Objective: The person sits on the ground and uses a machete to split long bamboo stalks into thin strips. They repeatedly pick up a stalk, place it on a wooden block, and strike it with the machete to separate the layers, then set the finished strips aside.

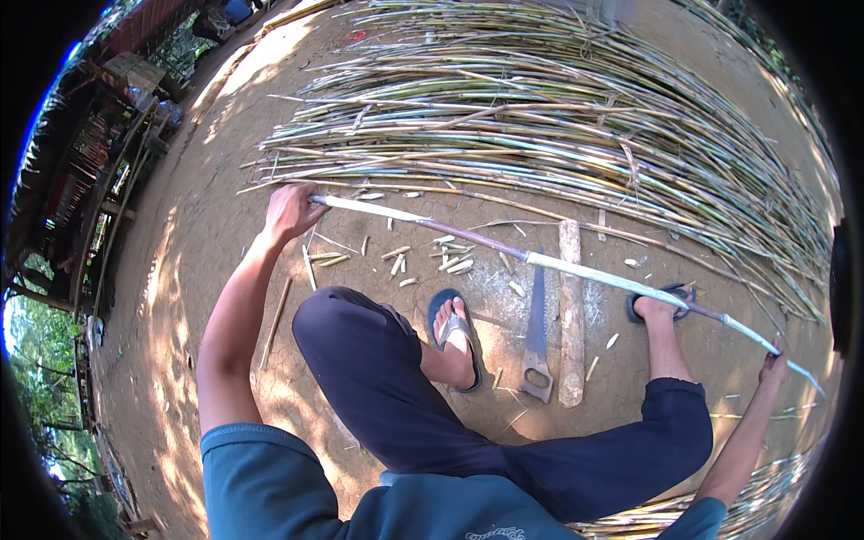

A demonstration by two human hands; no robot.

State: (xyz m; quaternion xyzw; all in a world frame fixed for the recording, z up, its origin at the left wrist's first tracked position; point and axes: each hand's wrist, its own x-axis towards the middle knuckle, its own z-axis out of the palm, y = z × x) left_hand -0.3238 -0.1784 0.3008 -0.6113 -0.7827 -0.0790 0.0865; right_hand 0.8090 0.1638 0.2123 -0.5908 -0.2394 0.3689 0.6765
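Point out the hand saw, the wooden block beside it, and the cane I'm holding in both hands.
hand saw (535, 328): head view, middle of the blade.
wooden block (571, 315): head view, middle of its top face.
cane (558, 264): head view, pale stretch of the stem between both hands.

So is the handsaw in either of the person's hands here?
No, the handsaw lies on the ground beside a wooden block, while both hands grip a long bamboo pole.

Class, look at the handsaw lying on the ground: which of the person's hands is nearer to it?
Right, though not by much. The right hand grips the bamboo pole to the right of the handsaw; the left hand holds the pole's other end, up and left.
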